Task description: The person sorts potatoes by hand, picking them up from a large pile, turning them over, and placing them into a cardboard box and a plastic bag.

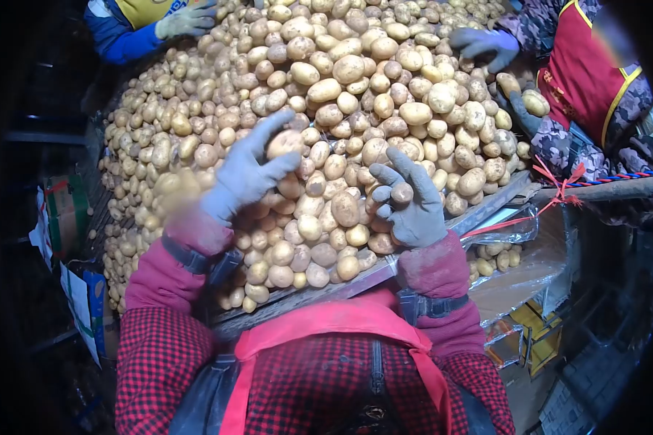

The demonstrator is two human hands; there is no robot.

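Note:
Both of my hands are in grey work gloves over a large heap of potatoes (345, 210). My left hand (243, 174) has its thumb and fingers around a pale potato (286, 143) at the middle of the heap. Its lower fingers are hidden behind the palm. To the right, near the wooden edge, my right hand (419, 214) is palm up with bent fingers. A small brownish potato (401, 193) rests in those fingers.
A wooden edge (326, 296) borders the heap nearest me. Below right, a plastic-lined container (533, 272) holds more potatoes. A co-worker's gloved hand (189, 20) is at top left; another person's gloved hands (486, 47) are at right, one with potatoes. Cartons (69, 210) stand left.

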